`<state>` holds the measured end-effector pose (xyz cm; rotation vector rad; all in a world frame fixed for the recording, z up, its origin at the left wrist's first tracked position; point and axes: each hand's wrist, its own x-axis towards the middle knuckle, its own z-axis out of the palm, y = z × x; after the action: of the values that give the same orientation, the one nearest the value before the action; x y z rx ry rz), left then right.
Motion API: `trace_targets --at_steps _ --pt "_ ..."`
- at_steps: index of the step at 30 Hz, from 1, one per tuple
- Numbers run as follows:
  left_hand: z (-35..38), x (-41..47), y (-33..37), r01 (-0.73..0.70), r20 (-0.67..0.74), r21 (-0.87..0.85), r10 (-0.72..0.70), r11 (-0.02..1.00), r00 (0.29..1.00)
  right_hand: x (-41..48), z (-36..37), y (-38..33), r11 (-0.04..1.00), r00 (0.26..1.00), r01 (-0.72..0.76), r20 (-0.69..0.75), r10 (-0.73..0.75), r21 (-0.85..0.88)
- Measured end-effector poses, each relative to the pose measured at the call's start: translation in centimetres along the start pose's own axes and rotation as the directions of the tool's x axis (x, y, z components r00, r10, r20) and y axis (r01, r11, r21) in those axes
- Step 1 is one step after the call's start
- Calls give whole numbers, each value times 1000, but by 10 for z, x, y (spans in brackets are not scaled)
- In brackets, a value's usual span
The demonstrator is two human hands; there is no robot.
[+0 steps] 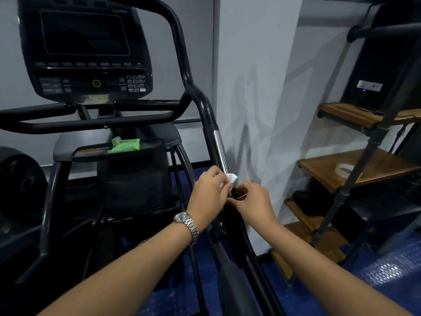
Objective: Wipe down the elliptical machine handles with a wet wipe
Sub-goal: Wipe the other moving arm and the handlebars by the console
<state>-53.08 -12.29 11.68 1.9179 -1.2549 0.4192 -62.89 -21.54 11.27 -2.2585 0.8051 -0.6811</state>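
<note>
The work seems to be in the middle, not at the end. The left hand (208, 192) has its fingers curled and pinches a white wet wipe (232, 178) against the low part of the right handle (208, 110), just under the chrome strip (219, 147). The right hand (254, 200) is touching the same bar at about four o'clock from the wipe. Its fingers are curled round the bar, and I cannot tell whether they also catch an edge of the wipe. From here the handle rises toward twelve o'clock. Its black upper part shows some shine, but I cannot say if this is wetness, so I judge that at most this one handle is being cleaned. The fixed bars (91, 124) under the console, at ten o'clock, have no hand on them and probably remain to do. The other moving handle is not in view. A green packet (124, 145) lies on the tray (164, 141) at ten o'clock, so a fresh wipe is near.
</note>
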Motion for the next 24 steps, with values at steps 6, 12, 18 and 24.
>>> trace_targets --at_steps 6,12,18,24 --pt "-30 15 4 334 149 -428 -299 840 942 11 -24 -18 814 996 -82 62 57 574" --pt "-42 30 8 455 325 -713 -324 533 889 23 -31 -37 450 949 -291 313 27 844" --pt "-36 30 -14 465 257 -557 -389 688 884 32 -27 -24 467 928 -372 336 161 802" --pt "-24 27 -28 570 231 -368 -522 734 821 56 -43 -17 712 960 23 -214 180 702"
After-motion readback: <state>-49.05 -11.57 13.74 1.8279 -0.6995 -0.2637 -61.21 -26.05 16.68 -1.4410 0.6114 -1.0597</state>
